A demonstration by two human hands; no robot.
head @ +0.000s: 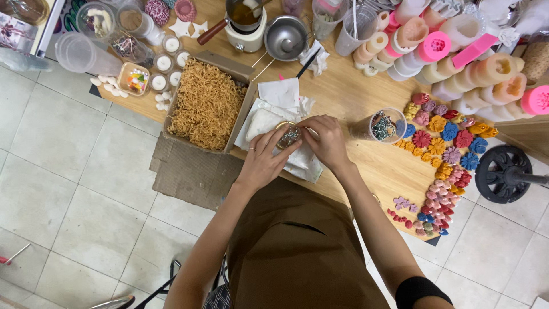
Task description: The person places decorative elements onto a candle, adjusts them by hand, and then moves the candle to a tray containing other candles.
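Observation:
Both my hands meet over a small round glass jar [289,136] with a gold rim, held above a white cloth [269,121] on the wooden table [349,94]. My left hand [264,159] cups the jar from the left and below. My right hand [325,139] grips its right side, fingers curled at the rim. Something dark and mixed shows inside the jar. Just to the right stands a clear plastic cup [384,126] holding small dark bits.
A cardboard box of tan shredded filler [207,104] lies to the left. Several coloured wax flowers [443,146] spread to the right. Silicone moulds [457,51], a metal pot [285,37], a melter [245,20] and small white candles [164,63] crowd the far side. A black wheel [503,173] stands at the right.

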